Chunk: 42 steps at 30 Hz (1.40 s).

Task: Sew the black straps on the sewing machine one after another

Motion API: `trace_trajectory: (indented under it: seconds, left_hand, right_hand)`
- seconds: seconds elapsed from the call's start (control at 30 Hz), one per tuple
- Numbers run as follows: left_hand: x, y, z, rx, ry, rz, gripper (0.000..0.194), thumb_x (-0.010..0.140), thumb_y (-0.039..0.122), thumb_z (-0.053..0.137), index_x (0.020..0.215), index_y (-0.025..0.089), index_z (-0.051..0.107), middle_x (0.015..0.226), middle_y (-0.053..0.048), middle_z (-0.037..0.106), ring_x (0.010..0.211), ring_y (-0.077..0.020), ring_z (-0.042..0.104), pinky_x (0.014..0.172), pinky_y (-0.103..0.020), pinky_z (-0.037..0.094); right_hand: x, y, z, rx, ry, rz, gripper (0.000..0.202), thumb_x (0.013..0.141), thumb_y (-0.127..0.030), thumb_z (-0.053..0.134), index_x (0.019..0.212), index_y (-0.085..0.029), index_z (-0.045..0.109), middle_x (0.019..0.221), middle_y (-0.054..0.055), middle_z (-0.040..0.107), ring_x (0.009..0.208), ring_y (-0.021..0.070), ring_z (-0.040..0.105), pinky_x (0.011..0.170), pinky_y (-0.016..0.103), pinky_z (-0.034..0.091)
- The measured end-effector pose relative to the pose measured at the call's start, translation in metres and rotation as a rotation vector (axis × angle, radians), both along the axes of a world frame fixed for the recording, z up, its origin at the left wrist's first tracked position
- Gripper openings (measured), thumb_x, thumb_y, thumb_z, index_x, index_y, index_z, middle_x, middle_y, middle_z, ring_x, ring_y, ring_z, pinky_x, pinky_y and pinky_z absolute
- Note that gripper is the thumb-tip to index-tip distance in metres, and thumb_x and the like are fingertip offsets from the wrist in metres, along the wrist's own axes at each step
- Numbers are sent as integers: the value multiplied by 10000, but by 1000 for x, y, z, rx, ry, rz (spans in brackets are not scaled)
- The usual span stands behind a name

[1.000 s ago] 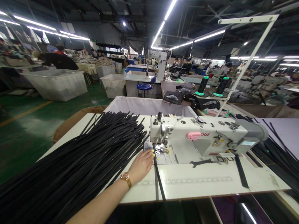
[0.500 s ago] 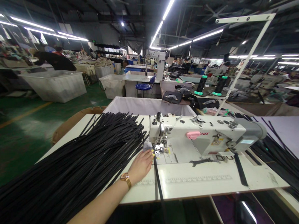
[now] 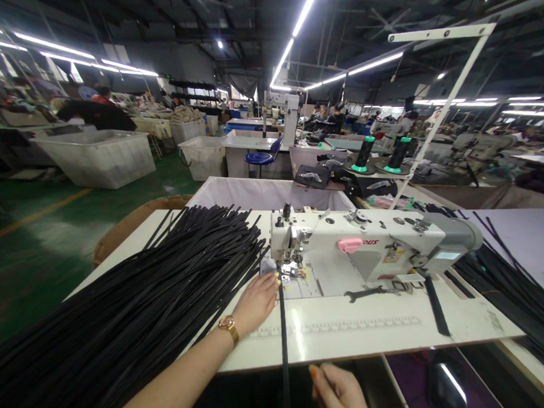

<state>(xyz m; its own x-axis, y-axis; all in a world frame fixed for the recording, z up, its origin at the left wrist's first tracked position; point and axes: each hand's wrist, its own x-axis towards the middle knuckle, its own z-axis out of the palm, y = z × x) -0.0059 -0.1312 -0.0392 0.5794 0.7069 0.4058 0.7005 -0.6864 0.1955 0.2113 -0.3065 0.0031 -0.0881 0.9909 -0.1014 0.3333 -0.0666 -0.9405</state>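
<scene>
Black strap (image 3: 282,327) runs straight from the sewing machine's presser foot (image 3: 286,270) over the surface edge, the left hand (image 3: 256,301) still flat and open beside it. New since a moment ago, the right hand (image 3: 338,393) has come up below the edge, fingers curled near the strap, its grip unclear.

Left hand (image 3: 256,301): flat on counter (image 3: 356,335), fingertips beside strap (image 3: 282,327) at sewing machine (image 3: 363,250).
Right hand (image 3: 338,393): below counter edge, near strap.
Strap pile (image 3: 134,307): left.
</scene>
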Motion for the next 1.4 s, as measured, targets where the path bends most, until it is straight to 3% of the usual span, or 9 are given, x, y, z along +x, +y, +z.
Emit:
trace_trajectory:
  seconds: [0.13,0.3,0.53,0.8,1.4]
  left_hand:
    - [0,0,-1,-3,5,6,362,960,190,454,1292,143,591,1382,-119,568,1317,-263,482,1094,-504,425]
    - [1,-1,1,-13,19,13,358,961,193,454,1288,153,594,1390,-95,567,1316,-258,485,1109,-497,409]
    - [0,0,-2,-3,16,5,364,970,202,437,1299,155,586,1383,-107,571,1313,-262,489,1098,-507,415]
    - [1,-1,3,-27,40,22,363,970,193,431,1289,146,595,1394,-90,565,1315,-265,482,1116,-507,396]
    - [0,2,-3,-34,44,13,368,964,201,450,1303,142,581,1411,-99,548,1335,-259,466,1130,-499,381]
  right_hand:
    - [16,53,-24,353,-453,-116,498,984,-513,393,617,-201,522,551,-15,527,538,129,491,548,247,331]
    - [21,85,-42,479,-661,-151,446,984,-450,384,604,-221,428,546,-17,503,511,137,460,536,269,278]
    - [20,81,-53,527,-745,-134,393,974,-395,402,621,-224,432,554,-19,515,514,136,486,539,267,270]
    - [20,82,-51,549,-774,-145,398,981,-393,394,626,-225,458,551,-19,537,512,136,516,525,259,281]
    - [20,82,-54,548,-773,-154,420,993,-424,389,625,-228,439,552,-31,508,508,128,481,528,265,277]
